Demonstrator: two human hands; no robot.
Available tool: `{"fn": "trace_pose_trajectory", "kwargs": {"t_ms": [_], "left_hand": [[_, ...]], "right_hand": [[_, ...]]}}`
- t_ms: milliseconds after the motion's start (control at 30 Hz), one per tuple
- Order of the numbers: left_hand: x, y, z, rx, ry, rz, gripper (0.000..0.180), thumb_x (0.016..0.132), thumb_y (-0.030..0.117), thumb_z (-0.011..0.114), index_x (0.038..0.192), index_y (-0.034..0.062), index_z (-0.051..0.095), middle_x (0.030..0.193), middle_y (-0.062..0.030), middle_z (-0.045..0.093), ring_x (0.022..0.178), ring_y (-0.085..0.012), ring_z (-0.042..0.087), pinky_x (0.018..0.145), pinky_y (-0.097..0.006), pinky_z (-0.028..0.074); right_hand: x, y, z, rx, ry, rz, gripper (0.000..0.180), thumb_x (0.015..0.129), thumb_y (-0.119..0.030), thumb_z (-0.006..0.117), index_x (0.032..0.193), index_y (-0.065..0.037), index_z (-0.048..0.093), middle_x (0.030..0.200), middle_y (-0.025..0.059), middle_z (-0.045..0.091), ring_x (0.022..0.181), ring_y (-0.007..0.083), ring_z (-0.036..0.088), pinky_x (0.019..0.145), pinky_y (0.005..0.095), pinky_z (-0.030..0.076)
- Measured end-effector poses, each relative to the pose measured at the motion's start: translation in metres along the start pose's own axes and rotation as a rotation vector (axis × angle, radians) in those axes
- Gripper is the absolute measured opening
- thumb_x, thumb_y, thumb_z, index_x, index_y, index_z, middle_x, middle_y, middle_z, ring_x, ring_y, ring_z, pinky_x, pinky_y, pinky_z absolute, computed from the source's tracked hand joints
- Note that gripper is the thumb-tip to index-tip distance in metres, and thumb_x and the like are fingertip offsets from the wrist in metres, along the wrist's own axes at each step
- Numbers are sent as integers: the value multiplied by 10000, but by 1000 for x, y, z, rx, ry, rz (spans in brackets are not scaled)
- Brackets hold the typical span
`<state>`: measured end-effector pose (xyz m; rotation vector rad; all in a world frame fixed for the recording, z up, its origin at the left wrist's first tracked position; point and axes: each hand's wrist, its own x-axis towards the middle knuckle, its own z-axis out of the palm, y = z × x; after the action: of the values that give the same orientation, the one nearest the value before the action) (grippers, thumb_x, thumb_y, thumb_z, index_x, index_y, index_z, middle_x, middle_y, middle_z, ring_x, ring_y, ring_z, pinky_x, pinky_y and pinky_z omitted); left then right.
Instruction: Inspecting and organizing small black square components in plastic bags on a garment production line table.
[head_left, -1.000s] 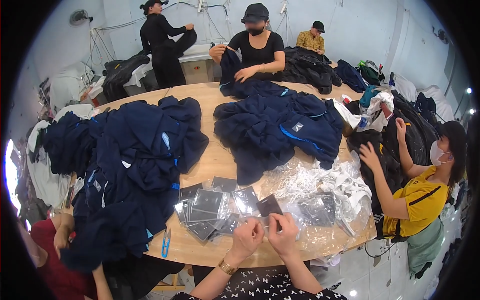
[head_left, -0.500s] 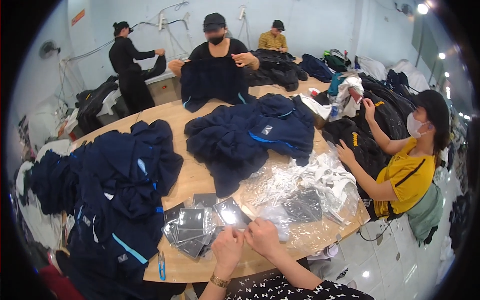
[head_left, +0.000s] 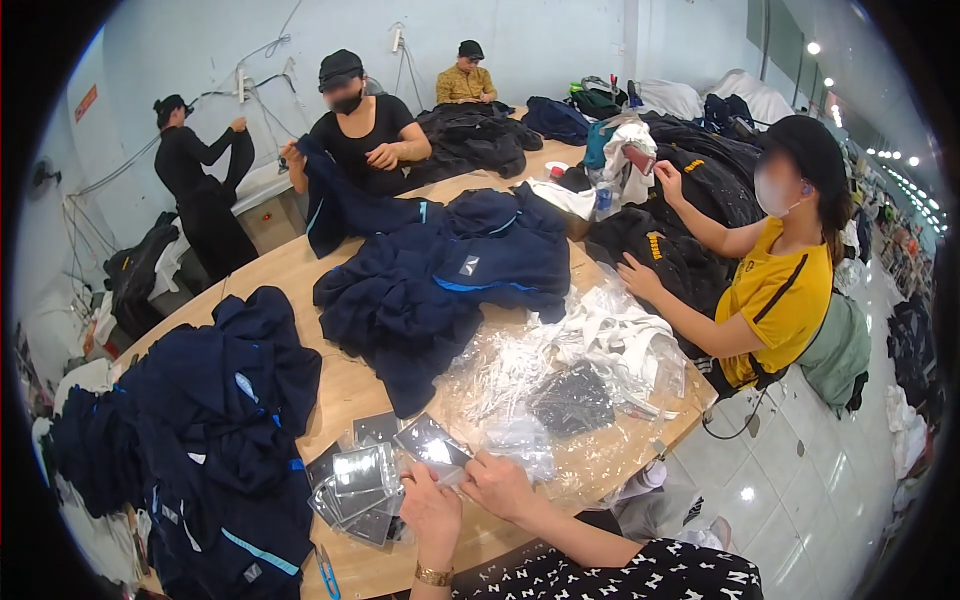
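Both my hands are at the near edge of the wooden table. They pinch the near edge of a small clear plastic packet (head_left: 430,438) with a dark, shiny insert. My left hand (head_left: 432,512) has its fingers closed at the packet's lower left corner. On the right corner, the fingertips of my right hand (head_left: 502,487) are pressed together. Just left of the hands lies a loose stack of similar dark packets (head_left: 362,478), some overlapping. Blue-handled thread snips (head_left: 326,572) rest near the table edge, left of my left hand.
Navy garments with light blue trim are heaped at the left (head_left: 225,400) and centre (head_left: 450,270). Clear plastic bags (head_left: 520,390) and white straps (head_left: 625,335) spread to the right. A person in yellow (head_left: 770,290) handles black garments there; another person (head_left: 365,130) stands across the table.
The view has swung right. My hands have moved slightly apart, still on the packet. The person opposite has lowered the navy garment to one side and freed one hand from it.
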<state>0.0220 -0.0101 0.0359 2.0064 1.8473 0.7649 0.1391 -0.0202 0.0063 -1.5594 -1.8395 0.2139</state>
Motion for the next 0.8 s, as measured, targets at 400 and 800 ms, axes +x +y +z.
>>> {"fn": "trace_pose_trajectory", "kwargs": {"t_ms": [400, 800], "left_hand": [[16, -23, 9, -126, 138, -62, 152, 652, -84, 463, 763, 14, 428, 687, -135, 453, 608, -278, 458, 566, -372, 365], [11, -39, 9, -962, -141, -8, 263, 736, 28, 651, 893, 54, 442, 749, -5, 451, 610, -48, 421, 505, -195, 369]], "right_hand": [[2, -9, 9, 49, -36, -45, 142, 738, -178, 593, 706, -64, 517, 705, 110, 513, 585, 296, 560, 517, 383, 458], [17, 8, -10, 416, 66, 324, 257, 761, -212, 635, 647, -13, 518, 614, 107, 508, 533, 301, 515, 515, 357, 429]]}}
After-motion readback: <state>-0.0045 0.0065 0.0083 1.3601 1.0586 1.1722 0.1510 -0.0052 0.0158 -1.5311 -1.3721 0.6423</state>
